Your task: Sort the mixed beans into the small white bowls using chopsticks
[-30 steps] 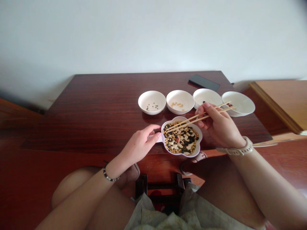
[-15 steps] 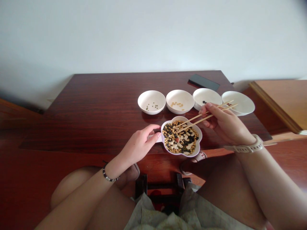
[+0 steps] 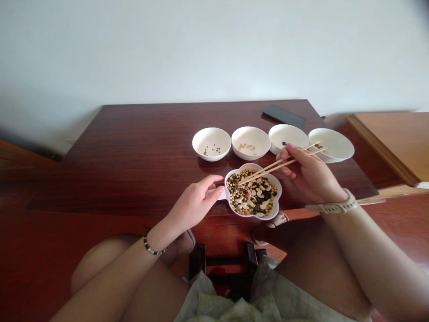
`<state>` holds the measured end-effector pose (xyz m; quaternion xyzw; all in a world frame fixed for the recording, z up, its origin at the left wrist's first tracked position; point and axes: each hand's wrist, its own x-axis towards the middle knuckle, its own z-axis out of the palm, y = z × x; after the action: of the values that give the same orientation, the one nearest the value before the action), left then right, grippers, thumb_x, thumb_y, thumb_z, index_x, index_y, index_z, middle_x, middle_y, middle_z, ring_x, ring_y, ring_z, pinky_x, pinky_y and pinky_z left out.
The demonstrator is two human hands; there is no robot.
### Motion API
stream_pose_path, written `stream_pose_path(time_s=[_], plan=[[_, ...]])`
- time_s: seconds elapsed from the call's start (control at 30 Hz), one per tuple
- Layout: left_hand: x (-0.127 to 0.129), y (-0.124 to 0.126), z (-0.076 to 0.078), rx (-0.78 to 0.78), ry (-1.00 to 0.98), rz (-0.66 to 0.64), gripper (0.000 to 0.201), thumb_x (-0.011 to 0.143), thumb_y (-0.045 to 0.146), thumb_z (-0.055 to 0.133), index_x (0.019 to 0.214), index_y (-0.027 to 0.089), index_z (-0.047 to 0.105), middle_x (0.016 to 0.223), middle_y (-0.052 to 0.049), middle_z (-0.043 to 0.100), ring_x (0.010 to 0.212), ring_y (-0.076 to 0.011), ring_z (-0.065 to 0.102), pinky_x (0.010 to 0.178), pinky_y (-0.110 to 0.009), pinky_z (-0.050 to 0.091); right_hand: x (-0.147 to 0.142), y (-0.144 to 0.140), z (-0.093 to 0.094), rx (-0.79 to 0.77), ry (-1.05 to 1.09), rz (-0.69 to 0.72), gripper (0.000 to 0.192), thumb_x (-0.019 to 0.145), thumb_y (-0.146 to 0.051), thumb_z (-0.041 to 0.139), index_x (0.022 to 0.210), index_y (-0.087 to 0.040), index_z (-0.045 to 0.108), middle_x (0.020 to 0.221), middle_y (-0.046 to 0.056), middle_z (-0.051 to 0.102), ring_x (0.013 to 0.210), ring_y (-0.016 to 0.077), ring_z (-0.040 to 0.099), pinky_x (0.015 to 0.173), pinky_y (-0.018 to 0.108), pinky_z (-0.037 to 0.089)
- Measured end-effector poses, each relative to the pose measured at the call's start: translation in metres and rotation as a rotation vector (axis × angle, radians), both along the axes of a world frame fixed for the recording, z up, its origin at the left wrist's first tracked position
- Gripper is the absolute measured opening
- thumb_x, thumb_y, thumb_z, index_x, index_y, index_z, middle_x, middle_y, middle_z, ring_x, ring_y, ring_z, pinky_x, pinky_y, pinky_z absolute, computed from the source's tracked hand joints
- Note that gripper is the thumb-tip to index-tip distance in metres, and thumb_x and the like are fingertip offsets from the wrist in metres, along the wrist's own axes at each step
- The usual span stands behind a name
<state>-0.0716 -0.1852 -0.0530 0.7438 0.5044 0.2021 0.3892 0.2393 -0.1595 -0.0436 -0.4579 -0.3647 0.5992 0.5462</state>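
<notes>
Wooden chopsticks (image 3: 268,169) in right grip (image 3: 306,175), tips among beans (image 3: 253,197)

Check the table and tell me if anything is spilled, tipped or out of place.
Nothing stands out. The flower-shaped dish of mixed beans sits upright by the table's near edge, no beans visibly spilled. Four white bowls stand upright in a row. The right hand holds chopsticks.

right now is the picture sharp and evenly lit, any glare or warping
Head view: soft, even daylight; a pale sheen on the table near the white bowls; corners darken and edges bend; the mixed beans dish and chopsticks are reasonably sharp, the edges softer.
</notes>
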Motion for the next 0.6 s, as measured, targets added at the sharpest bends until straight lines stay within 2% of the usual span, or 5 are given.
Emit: stream_pose_path(time_s=[0.2, 0.4, 0.53, 0.6], plan=[[0.0, 0.0, 0.0, 0.012, 0.001, -0.008, 0.042, 0.109, 0.046, 0.052, 0.139, 0.021, 0.067, 0.105, -0.006, 0.081, 0.095, -0.0231, 0.076, 0.085, -0.034, 0.054, 0.002, -0.001, 0.008, 0.012, 0.004, -0.003, 0.03, 0.099, -0.038, 0.074, 0.078, -0.018, 0.068, 0.08, 0.002, 0.053, 0.059, 0.0076, 0.043, 0.042, 0.017, 0.037], [-0.001, 0.0, 0.0, 0.011, 0.003, -0.012, 0.042, 0.109, 0.046, 0.052, 0.139, 0.021, 0.067, 0.107, -0.007, 0.081, 0.096, -0.0234, 0.077, 0.086, -0.035, 0.056, 0.024, 0.002, 0.015, -0.024, -0.124, 0.116, 0.028, 0.098, -0.039, 0.073, 0.081, -0.017, 0.071, 0.08, 0.002, 0.058, 0.054, 0.0065, 0.043, 0.041, 0.019, 0.038], [-0.002, 0.0, -0.001, 0.013, 0.005, -0.013, 0.042, 0.109, 0.045, 0.053, 0.139, 0.021, 0.068, 0.106, -0.007, 0.081, 0.096, -0.0234, 0.076, 0.086, -0.034, 0.056, 0.037, 0.0, 0.013, -0.056, -0.203, 0.158, 0.027, 0.098, -0.042, 0.072, 0.087, -0.018, 0.072, 0.082, 0.003, 0.064, 0.049, 0.0056, 0.042, 0.036, 0.02, 0.03], [-0.002, 0.0, -0.001, 0.01, 0.001, -0.013, 0.042, 0.109, 0.045, 0.053, 0.139, 0.021, 0.067, 0.106, -0.007, 0.081, 0.096, -0.0233, 0.076, 0.086, -0.034, 0.056, 0.037, -0.003, 0.011, -0.061, -0.22, 0.183, 0.029, 0.099, -0.045, 0.071, 0.087, -0.018, 0.072, 0.079, 0.003, 0.063, 0.048, 0.0062, 0.045, 0.037, 0.021, 0.032]])
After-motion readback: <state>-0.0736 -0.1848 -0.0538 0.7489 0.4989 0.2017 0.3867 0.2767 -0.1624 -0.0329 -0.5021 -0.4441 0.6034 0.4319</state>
